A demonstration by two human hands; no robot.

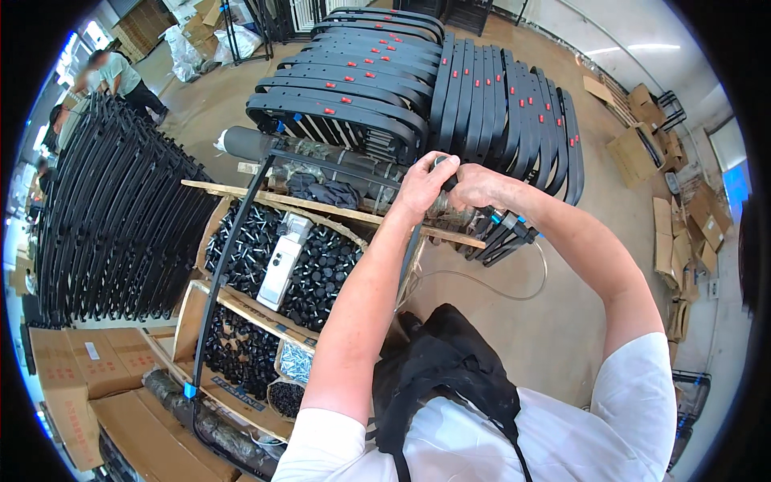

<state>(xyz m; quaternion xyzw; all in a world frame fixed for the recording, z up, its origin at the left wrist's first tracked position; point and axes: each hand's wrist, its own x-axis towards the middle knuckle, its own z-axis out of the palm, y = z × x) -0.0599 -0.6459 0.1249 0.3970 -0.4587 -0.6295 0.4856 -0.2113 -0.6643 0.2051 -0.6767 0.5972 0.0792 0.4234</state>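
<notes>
Both my hands meet above the far right end of a black tubular frame (329,167). My left hand (419,186) is closed, thumb and fingers around a short black cylindrical part (447,175). Beside it, my right hand (480,188) is a fist around the lower end of the same part. Fingers hide most of its shape. Below my right wrist sits a dark fitting with blue pieces (507,218), and a thin clear hose (524,298) curves down near it. Whether that fitting belongs to what I hold, I cannot tell.
Wooden-edged bins of black knobs (325,277) and silver bolts (295,361) lie left of my arm, a white device (279,269) on top. Curved black frames (345,88) are stacked ahead, more frames (112,217) at left. Cartons (152,434) stand near; a person (124,76) works far left.
</notes>
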